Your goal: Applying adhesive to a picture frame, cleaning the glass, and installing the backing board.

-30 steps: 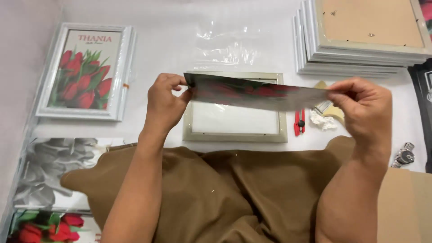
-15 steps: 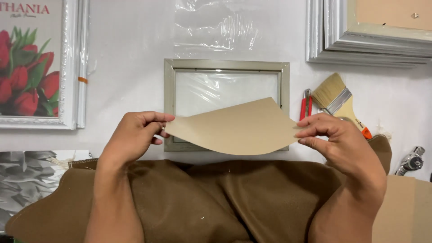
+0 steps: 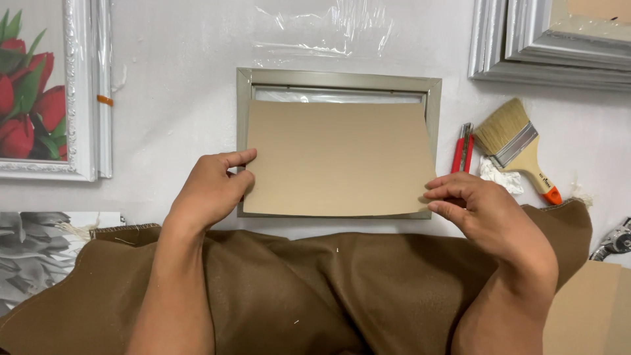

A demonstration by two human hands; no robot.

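You hold a flat tan rectangular cardboard sheet [image 3: 338, 158], plain side up, landscape, over a grey-beige rectangular picture frame [image 3: 338, 79] lying face down on the white table. The sheet covers most of the frame's opening; a strip of clear film shows at the top edge. The sheet's lower edge sits along the frame's bottom rail, slightly skewed.

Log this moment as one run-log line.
left hand: grips left edge of tan backing sheet | right hand: pinches its lower-right corner | sheet over grey frame
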